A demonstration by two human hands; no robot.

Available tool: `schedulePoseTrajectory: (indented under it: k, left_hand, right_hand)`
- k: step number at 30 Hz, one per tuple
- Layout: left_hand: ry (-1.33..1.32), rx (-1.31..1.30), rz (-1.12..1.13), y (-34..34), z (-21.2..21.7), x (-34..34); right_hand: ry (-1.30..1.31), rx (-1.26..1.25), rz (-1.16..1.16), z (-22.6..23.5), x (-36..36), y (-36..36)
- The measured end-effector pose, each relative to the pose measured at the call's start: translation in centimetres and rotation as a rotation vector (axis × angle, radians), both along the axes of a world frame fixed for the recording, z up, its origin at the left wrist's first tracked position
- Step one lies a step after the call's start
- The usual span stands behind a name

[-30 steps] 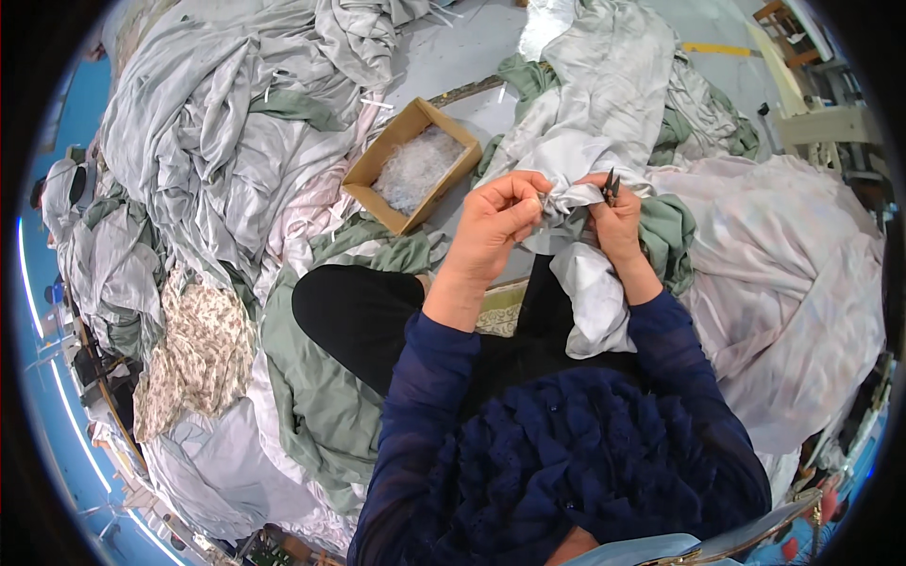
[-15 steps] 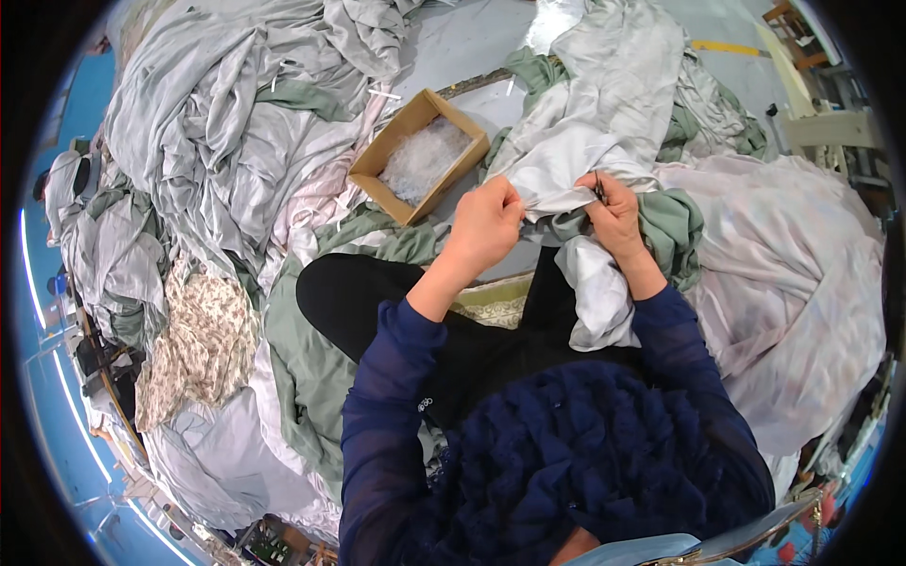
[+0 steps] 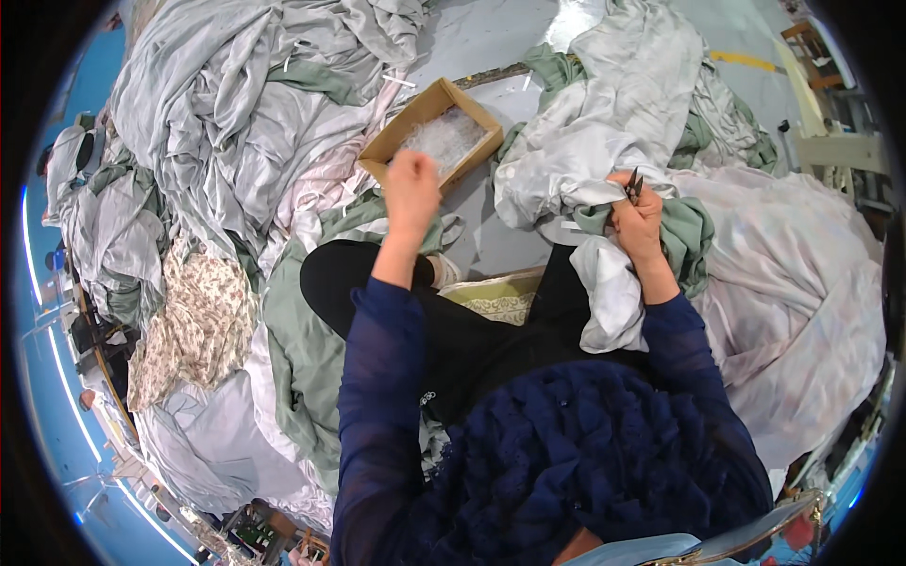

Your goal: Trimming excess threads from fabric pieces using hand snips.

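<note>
The left hand point(image 3: 411, 184) is stretched out away from the body, its fingers curled together into a loose fist just at the near edge of an open cardboard box point(image 3: 435, 134); whether anything small is pinched inside the fist cannot be told. The box sits on the grey floor point(image 3: 491, 42) in front of the person's knees and holds a heap of pale, wispy scraps. The right hand point(image 3: 639, 219) is clamped on a fold of white cloth point(image 3: 604, 283), and small dark snips point(image 3: 632, 185) stick up from between its fingers. That cloth runs from a big white and green pile point(image 3: 623, 104) on the floor down across the right knee. A pinkish sheet point(image 3: 802, 302) is heaped along the right side, grey and green sheets point(image 3: 208, 123) along the left, and a flowered cloth point(image 3: 193, 316) lies near the left edge of the floor
</note>
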State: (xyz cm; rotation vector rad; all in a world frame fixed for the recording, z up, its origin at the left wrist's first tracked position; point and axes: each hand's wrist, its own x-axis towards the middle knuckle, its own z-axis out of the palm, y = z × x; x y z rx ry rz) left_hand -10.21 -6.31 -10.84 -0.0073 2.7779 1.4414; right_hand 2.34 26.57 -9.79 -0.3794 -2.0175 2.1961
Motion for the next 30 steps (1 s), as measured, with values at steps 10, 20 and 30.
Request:
schedulePoseTrajectory:
  k: [10, 20, 30]
  left_hand:
    - [0.231, 0.102, -0.474, 10.2, 5.5, 5.3]
    - [0.363, -0.165, -0.373, 13.4, 5.0, 6.9]
    - [-0.302, 0.596, -0.369, 13.4, 8.6, 9.3]
  right_hand:
    - [0.004, -0.019, -0.039, 0.1, -0.3, -0.2]
    - [-0.016, -0.078, -0.012, 0.2, 0.0, 0.0]
    - [0.057, 0.208, -0.047, 7.1, 2.8, 0.9]
